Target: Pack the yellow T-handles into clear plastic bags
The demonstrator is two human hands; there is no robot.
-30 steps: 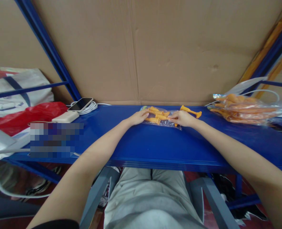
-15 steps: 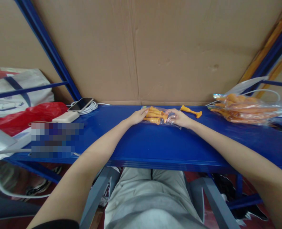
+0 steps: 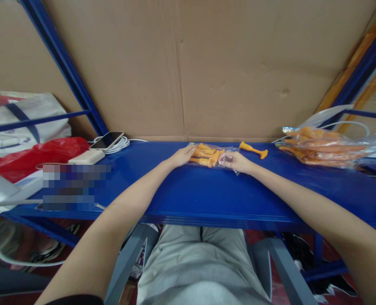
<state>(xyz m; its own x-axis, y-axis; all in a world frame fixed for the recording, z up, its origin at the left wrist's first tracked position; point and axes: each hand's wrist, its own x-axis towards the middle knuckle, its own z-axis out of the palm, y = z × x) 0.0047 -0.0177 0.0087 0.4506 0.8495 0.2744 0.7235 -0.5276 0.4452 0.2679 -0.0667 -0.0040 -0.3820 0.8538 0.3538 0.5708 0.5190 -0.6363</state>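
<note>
A small clear plastic bag (image 3: 229, 159) with several orange plastic pieces (image 3: 205, 154) inside lies on the blue shelf (image 3: 188, 190) near the cardboard back wall. My left hand (image 3: 181, 157) rests on the bag's left end, fingers touching the orange pieces. My right hand (image 3: 237, 163) pinches the bag's right end. One loose orange piece (image 3: 253, 150) lies on the shelf just right of my right hand.
A large clear bag of orange pieces (image 3: 324, 146) sits at the right. At the left are a phone (image 3: 107, 140) on a coiled white cable, a white power bank (image 3: 86, 157), a red bag (image 3: 32, 156) and a white bag (image 3: 23, 123).
My right hand has drawn the bag's right end together, bunching the orange pieces toward the left hand. The left hand has barely moved.
</note>
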